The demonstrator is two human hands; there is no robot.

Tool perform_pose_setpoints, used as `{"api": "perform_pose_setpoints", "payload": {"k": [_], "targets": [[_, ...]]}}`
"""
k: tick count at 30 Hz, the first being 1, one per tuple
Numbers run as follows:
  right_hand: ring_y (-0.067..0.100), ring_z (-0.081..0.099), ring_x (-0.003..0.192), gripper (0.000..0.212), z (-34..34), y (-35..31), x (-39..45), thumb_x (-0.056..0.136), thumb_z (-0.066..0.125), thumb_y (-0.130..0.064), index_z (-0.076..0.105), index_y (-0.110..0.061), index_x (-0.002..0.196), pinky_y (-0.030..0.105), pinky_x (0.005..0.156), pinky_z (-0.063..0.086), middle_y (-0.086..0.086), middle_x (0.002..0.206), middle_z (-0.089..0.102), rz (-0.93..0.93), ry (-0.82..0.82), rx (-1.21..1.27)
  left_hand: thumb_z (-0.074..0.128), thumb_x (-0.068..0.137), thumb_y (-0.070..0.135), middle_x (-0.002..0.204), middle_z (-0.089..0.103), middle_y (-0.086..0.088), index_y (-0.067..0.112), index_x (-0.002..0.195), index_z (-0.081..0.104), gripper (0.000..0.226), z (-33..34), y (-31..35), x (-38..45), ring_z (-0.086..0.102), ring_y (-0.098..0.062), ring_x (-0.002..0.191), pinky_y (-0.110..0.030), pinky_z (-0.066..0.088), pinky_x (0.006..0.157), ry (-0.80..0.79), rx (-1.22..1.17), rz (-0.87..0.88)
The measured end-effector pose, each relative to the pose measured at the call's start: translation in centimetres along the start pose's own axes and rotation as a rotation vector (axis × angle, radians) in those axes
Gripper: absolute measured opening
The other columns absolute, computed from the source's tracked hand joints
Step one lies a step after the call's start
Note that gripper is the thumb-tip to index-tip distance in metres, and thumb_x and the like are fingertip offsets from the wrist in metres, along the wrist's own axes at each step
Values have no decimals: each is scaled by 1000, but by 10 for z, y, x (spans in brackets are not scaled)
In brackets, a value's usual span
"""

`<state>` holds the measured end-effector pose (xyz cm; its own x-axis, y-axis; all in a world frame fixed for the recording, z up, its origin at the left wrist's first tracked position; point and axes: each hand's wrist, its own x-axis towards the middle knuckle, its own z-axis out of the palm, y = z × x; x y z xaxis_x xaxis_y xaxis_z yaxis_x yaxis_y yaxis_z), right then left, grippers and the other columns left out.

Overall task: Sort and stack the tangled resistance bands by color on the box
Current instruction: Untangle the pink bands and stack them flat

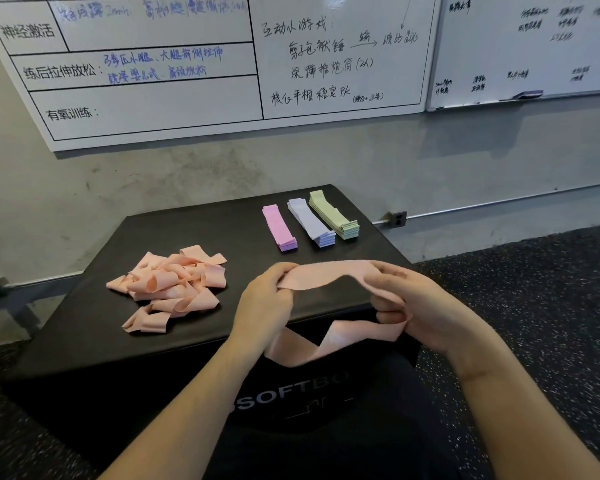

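Now, left to right:
Box (pixel 84 327): black, soft-topped, white lettering on the near face partly hidden by the arms; bears every band except the held one.
Peach pile (pixel 168 287): loose, tangled heap of bands on the left part of the box top, unsorted.
Left hand (pixel 265 306): fingers curled, pinching the left end of a peach band (pixel 326 277) over the near edge of the box.
Peach band: stretched between both hands as a loop, upper run nearly flat, lower run sagging and twisted below the hands, in front of the box face; off the box top.
Pink stack (pixel 279 227): neat, flat, on the far right part of the box, leftmost of three.
Lilac stack (pixel 310 222): just beside the pink one, parallel, not touching.
Green stack (pixel 333 214): rightmost, close against the lilac stack; contact hard to judge.
Right hand (pixel 426 306): fingers curled through the right end of the loop, thumb on top, gripping it.
Whiteboards (pixel 153 81): on the wall behind, handwritten.
Floor (pixel 534 289): dark, speckled.
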<state>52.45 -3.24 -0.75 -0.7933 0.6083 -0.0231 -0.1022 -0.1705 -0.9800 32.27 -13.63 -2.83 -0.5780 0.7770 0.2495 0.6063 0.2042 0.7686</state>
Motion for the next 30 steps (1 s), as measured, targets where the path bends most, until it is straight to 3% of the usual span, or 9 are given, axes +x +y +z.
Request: {"api": "perform_pose_setpoints", "payload": {"k": [2, 4, 6, 9, 13, 16, 19, 24, 30], "targets": [[8, 35, 56, 34, -8, 5, 0, 81, 76, -24, 73, -13, 113, 18, 46, 30, -2, 71, 50, 11, -6, -74, 51, 98, 10, 93, 75, 11, 34, 107, 69, 31, -3, 3, 3, 69, -6, 91, -24, 51, 73, -71, -312, -161], [10, 39, 58, 30, -9, 8, 0, 82, 78, -26, 74, -13, 109, 20, 46, 32, 0, 76, 55, 34, 65, -132, 51, 102, 11, 90, 73, 1, 33, 108, 69, 28, -6, 5, 4, 67, -11, 79, -22, 51, 61, -110, -481, -281], [10, 45, 57, 15, -10, 12, 3, 88, 72, -25, 72, -14, 98, 19, 45, 34, 0, 75, 58, 70, 133, -158, 45, 102, 7, 87, 65, -3, 33, 112, 66, 35, -7, 4, 4, 58, -12, 72, -25, 48, 58, -151, -545, -304], [11, 55, 58, 4, -12, 18, 6, 94, 64, -15, 64, -14, 90, 21, 50, 43, 1, 74, 62, 110, 166, -96, 43, 92, -4, 99, 60, -7, 36, 115, 61, 50, -9, 8, 1, 53, -13, 76, -29, 44, 66, -204, -553, -243], [18, 57, 69, 13, -4, 23, 9, 87, 60, -6, 53, -15, 92, 30, 65, 49, 8, 80, 58, 111, 81, 0, 47, 87, -4, 103, 54, -4, 43, 119, 51, 57, -14, 22, -8, 52, -14, 86, -28, 43, 73, -280, -478, -57], [20, 65, 80, 50, 6, 23, 12, 72, 74, -25, 53, -17, 117, 36, 74, 53, 8, 92, 66, 132, -15, 72, 39, 82, -14, 99, 41, -4, 48, 116, 41, 70, -13, 31, -8, 43, -9, 73, -24, 38, 63, -327, -357, 32], [20, 68, 92, 50, 18, 18, 16, 79, 76, -39, 61, -22, 123, 38, 81, 53, 6, 100, 72, 119, -56, 6, 41, 89, -14, 97, 41, 1, 37, 116, 37, 57, -11, 38, -9, 44, 3, 62, -14, 38, 59, -364, -300, 121], [14, 57, 72, 10, 30, 11, 21, 79, 76, -30, 69, -23, 80, 28, 67, 44, 4, 81, 63, -49, 9, -13, 49, 105, 17, 95, 46, 4, 31, 108, 38, 18, -4, 38, -9, 45, 3, 71, -11, 40, 68, -290, -274, 195], [16, 57, 73, 16, 23, 7, 23, 88, 72, -21, 60, -25, 78, 33, 67, 40, 2, 80, 62, -130, 81, 91, 67, 97, 26, 94, 71, 14, 31, 103, 68, 7, -5, 23, -9, 66, -5, 88, -23, 56, 78, -138, -296, 150]]}}
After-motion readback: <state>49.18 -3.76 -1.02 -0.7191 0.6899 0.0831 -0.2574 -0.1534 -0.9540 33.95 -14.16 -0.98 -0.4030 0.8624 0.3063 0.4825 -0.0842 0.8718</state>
